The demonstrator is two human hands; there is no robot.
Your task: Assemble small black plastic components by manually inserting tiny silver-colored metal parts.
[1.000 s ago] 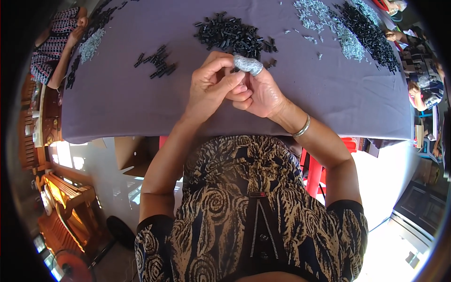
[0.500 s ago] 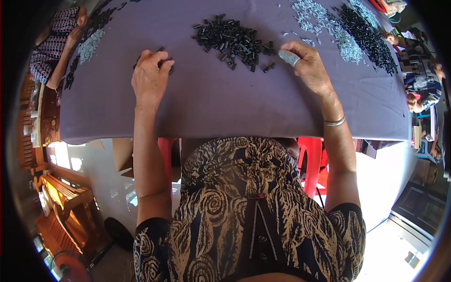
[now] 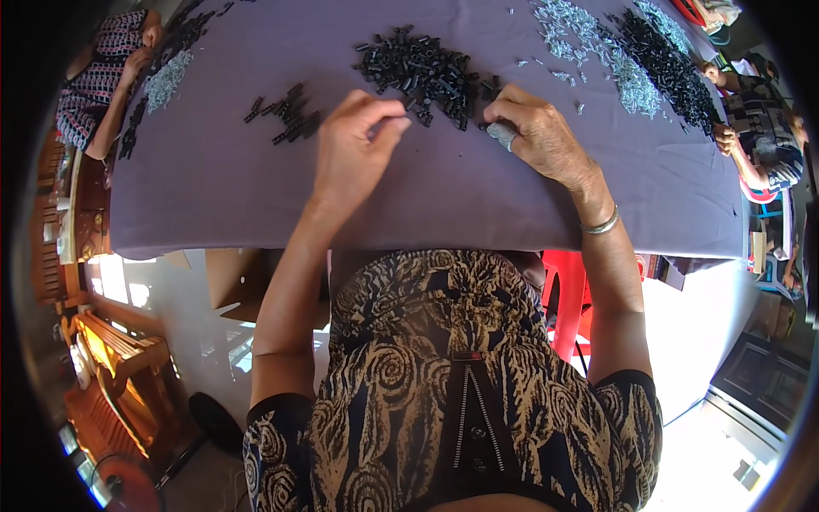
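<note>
My left hand (image 3: 354,145) is over the cloth just left of the large pile of small black tube-shaped plastic pieces (image 3: 418,72). Its thumb and forefinger are apart, slightly blurred, with nothing visible between them. At the right edge of that pile, my right hand (image 3: 542,136) has its fingers closed beside a few loose black pieces. A silvery grey wrap (image 3: 502,134) covers one of its digits. Whatever lies between those fingertips is too small and hidden to make out. Left of my left hand lies a small group of longer black pieces (image 3: 288,115).
The purple-grey tablecloth (image 3: 426,205) covers the table. Clear small pieces (image 3: 636,90) and a long black heap (image 3: 670,68) lie at right. Another clear heap (image 3: 166,81) is at far left. Other people sit at both sides. A red chair (image 3: 563,299) shows beneath the table.
My left hand has moved right, from the small black group to beside the large pile, leaving that group uncovered. My right hand has shifted left to the pile's edge pieces.
</note>
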